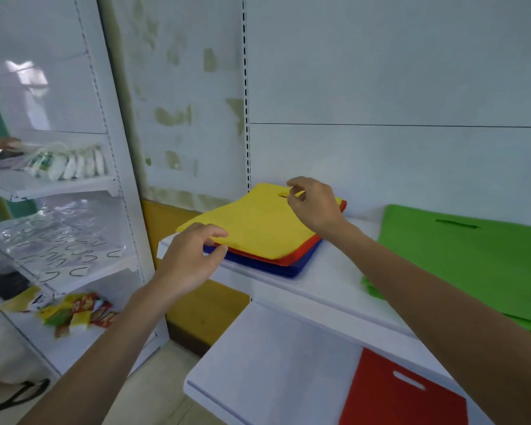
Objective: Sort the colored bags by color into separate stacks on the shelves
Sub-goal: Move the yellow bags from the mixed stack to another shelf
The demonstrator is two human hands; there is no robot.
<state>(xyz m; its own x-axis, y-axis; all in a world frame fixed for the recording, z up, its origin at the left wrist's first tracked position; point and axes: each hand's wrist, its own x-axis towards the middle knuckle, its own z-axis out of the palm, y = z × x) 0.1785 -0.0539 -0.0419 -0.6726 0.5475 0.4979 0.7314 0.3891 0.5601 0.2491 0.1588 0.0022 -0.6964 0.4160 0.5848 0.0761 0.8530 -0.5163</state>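
Left hand [190,259], right hand [316,204] — curled on yellow bag [258,222]

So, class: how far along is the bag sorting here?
Looks done: green stack on the upper shelf, lone red bag on the lower shelf. In hand: left hand and right hand grip the yellow bag. Left: second red bag and blue bag beneath it.

White upper shelf [334,271], blue bag [276,268] at left, green bags [457,265] at right, lower shelf [273,363] with red bag [396,400]
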